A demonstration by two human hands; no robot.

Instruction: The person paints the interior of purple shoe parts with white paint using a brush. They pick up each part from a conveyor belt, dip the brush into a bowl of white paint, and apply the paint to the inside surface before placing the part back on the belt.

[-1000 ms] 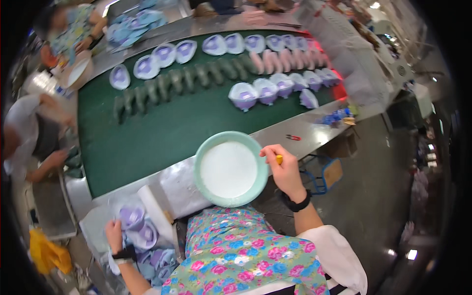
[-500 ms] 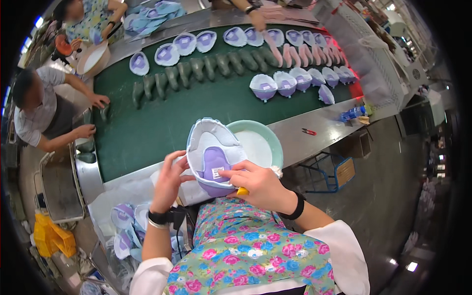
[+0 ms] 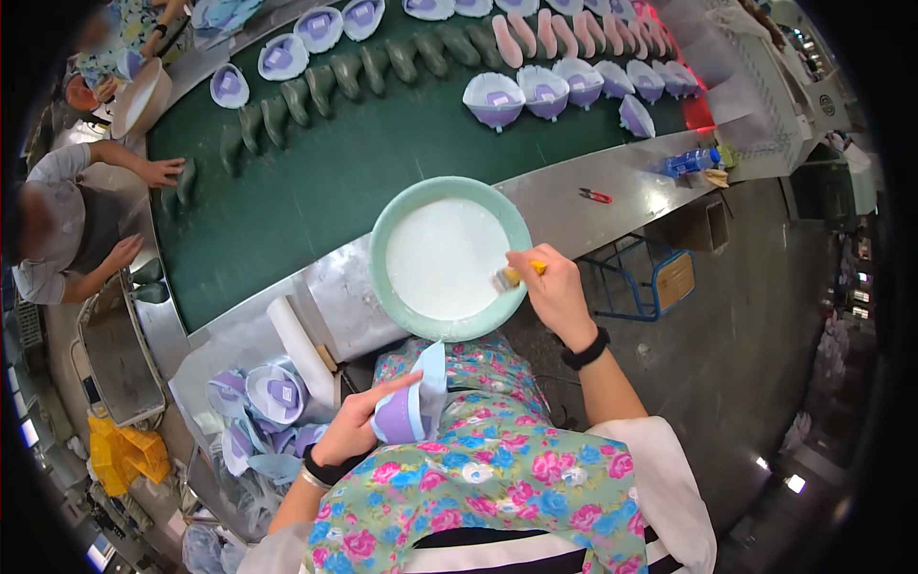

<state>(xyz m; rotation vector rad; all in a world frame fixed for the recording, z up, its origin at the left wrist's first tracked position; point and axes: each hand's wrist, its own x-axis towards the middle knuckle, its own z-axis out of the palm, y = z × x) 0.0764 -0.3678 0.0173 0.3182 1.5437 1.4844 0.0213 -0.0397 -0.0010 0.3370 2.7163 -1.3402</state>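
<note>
My left hand (image 3: 349, 430) is closed on a purple and light-blue shoe upper (image 3: 395, 418), held tilted on its side over my flowered apron. My right hand (image 3: 557, 295) grips a paintbrush (image 3: 521, 275) with a yellow handle. Its bristles are slightly blurred at the right inner side of a pale green basin (image 3: 384, 277); whether they touch the white liquid (image 3: 442, 253) I cannot tell. The basin stands in front of me at the edge of the work table.
On the green conveyor belt (image 3: 316, 201) lie rows of dark green foot forms (image 3: 346, 77), pink ones (image 3: 524, 35) and shoe uppers (image 3: 545, 93). Red snips (image 3: 595, 195) and a blue bottle (image 3: 690, 163) rest to the right. More uppers (image 3: 277, 394) are piled at left. A co-worker's hand (image 3: 161, 172) touches a form.
The shoe upper has come down from in front of the basin toward my lap, now in my left hand alone. My right hand has left the upper and carried the brush to the basin.
</note>
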